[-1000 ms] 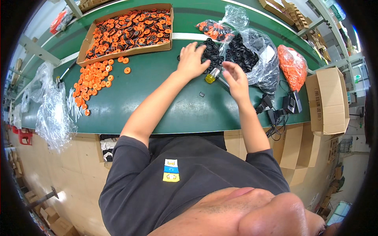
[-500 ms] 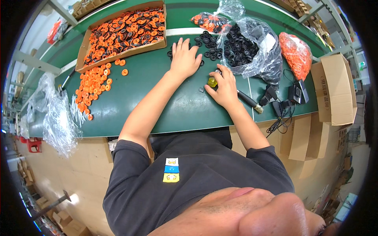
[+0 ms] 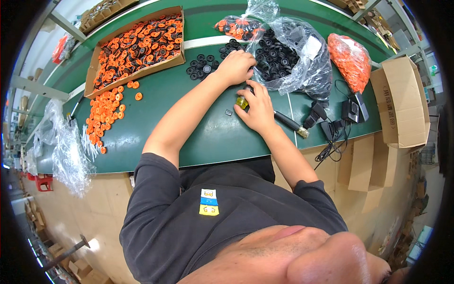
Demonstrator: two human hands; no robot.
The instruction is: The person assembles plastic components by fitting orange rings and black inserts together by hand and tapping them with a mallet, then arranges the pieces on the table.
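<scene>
My left hand is by the mouth of a clear bag of black round pieces. Its fingers curl down together, and their tips and anything under them are hidden. More loose black discs lie just left of this hand and behind it. Closed over the head of a mallet is my right hand, with a yellow see-through end showing by the thumb. The mallet's black handle sticks out below the hand. A small dark rectangular piece lies near the right thumb.
At the left, a cardboard tray holds orange and black pieces, with loose orange discs before it. Crumpled plastic hangs over the edge. Bagged orange pieces, black adapters with cables and a carton stand right.
My left hand has moved right from the loose black discs toward the bag, its fingers going from spread to curled. Discs it covered now show. My right hand stays at the mallet.
</scene>
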